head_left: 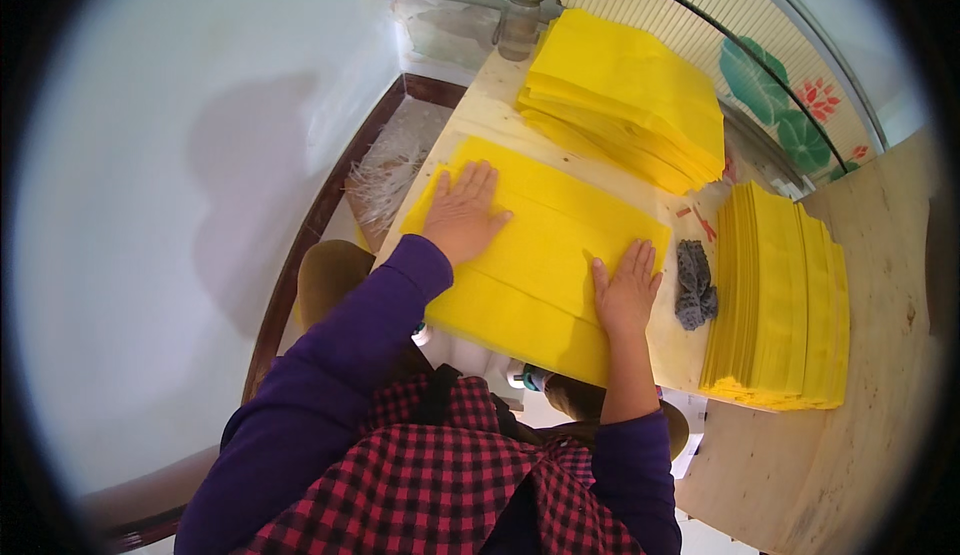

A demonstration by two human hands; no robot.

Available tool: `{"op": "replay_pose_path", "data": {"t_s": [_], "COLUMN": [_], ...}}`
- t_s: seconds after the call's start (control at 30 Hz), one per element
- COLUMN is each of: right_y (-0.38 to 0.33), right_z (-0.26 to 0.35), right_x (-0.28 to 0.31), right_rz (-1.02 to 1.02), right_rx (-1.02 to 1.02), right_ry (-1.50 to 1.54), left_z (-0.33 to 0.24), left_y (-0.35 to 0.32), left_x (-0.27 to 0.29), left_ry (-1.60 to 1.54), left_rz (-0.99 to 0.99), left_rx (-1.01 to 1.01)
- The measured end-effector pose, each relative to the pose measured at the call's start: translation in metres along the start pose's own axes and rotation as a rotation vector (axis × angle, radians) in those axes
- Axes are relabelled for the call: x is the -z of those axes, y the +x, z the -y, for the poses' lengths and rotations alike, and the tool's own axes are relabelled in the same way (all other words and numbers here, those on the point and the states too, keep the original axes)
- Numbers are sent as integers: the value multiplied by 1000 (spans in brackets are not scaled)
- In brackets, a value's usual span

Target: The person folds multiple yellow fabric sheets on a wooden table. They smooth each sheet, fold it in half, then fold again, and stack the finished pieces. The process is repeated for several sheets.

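Note:
A yellow fabric sheet [530,265] with folded creases lies flat on the wooden table in front of me. Flat on its far left part rests my left hand [464,217], fingers stretched out and thumb apart. My right hand [627,290] presses on its right edge, fingers extended and pointing away from me. Neither hand grips anything. Whether the yellow piece is one layer or several, I cannot tell.
A tall pile of yellow folded fabric [625,90] stands at the back, beside a glass jar [520,23]. More yellow pieces [775,300] are stacked at the right. Between them lie a dark grey cloth [693,285] and small red scissors [705,223]. A wall [150,205] closes off the left.

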State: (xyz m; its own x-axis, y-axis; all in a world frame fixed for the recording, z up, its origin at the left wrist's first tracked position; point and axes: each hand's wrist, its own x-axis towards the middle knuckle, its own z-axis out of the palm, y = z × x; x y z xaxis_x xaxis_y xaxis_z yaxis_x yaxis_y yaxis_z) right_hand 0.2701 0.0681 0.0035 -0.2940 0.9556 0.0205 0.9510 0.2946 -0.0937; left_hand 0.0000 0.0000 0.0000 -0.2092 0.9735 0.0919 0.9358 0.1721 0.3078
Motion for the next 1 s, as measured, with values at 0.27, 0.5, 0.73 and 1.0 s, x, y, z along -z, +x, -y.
{"op": "replay_pose_path", "data": {"t_s": [0.27,0.5,0.73,1.0], "right_y": [-1,1,1,1], "right_z": [0,-1,-6,-10], "right_x": [2,4,6,3], "right_rz": [-34,-17,-12,-34], "right_rx": [2,-7,2,37], "right_ry": [-8,10,34,26], "left_z": [87,122,107,98], "left_y": [-9,-29,-23,3], "left_x": [34,40,42,37], "left_ry": [-436,-738,-708,-738], "left_rz": [-264,-193,-142,-223], "left_rx": [180,265,223,239]}}
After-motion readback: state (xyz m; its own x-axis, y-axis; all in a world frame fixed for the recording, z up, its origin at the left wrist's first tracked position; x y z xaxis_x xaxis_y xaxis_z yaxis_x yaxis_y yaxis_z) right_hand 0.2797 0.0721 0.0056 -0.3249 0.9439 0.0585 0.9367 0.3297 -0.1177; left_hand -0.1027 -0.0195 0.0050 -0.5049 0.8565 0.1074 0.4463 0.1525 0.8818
